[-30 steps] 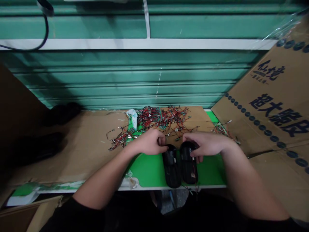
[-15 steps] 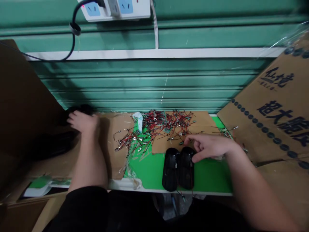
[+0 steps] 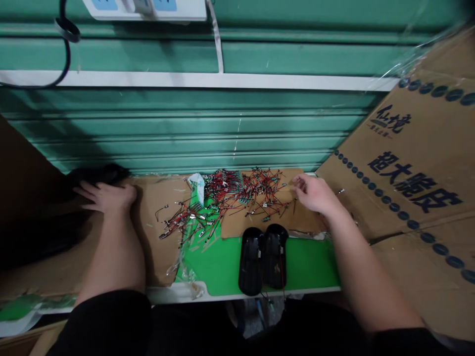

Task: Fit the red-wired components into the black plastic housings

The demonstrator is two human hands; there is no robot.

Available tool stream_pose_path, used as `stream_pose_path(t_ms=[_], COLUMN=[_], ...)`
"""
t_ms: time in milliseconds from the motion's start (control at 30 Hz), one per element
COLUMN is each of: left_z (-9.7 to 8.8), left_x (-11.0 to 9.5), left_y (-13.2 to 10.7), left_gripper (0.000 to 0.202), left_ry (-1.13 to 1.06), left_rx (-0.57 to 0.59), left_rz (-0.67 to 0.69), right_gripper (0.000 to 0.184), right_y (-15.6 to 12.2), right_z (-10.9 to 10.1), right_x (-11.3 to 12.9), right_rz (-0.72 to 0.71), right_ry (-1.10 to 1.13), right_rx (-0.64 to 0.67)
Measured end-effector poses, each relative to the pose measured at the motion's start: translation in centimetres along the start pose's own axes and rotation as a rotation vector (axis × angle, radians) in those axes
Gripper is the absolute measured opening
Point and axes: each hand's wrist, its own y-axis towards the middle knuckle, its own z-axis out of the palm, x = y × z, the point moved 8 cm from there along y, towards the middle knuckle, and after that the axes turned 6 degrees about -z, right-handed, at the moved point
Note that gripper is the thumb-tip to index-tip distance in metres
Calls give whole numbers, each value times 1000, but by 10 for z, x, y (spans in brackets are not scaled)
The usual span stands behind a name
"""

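Side by side at the front of the green work surface lie two long black plastic shells [image 3: 251, 269], with thin wires and small white parts in them. My left hand [image 3: 107, 196] is at the left with its fingers spread, beside dark black pieces [image 3: 98, 174]; whether it touches them I cannot tell. Loosely bent, the fingers of my right hand [image 3: 313, 192] hover at the right end of a pile of red and black wires with small connectors [image 3: 256, 183]. No held object shows in them. A smaller cluster of wires [image 3: 183, 220] lies left of the pile.
Cardboard sheets [image 3: 237, 225] partly cover the green surface [image 3: 309, 267]. A printed cardboard box [image 3: 408, 173] stands on the right, dark cardboard [image 3: 22, 163] on the left. Behind is a green ribbed wall [image 3: 166, 123] with a power strip [image 3: 148, 12]. Crumpled clear plastic [image 3: 187, 272] lies at the front edge.
My right hand has moved from beside the black shells back to the right end of the wire pile. My left hand's fingers have spread wider near the black pieces. The view has shifted right.
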Motion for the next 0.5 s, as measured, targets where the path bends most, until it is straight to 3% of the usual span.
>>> stream_pose_path(t_ms=[100, 267, 367, 500], left_z=[2, 0, 4, 4], left_x=[1, -4, -13, -24], left_y=[-2, -3, -5, -11], left_gripper=[90, 84, 85, 94], left_ry=[-38, -6, 30, -88], left_rx=[40, 16, 86, 171], left_rz=[-34, -98, -81, -142], right_gripper=[25, 21, 25, 12], right_y=[1, -5, -8, -11], right_z=[6, 17, 15, 16], right_x=[1, 8, 17, 48], right_rz=[-65, -139, -196, -329], right_ry=[-31, 104, 145, 311], right_rx=[31, 260, 280, 296])
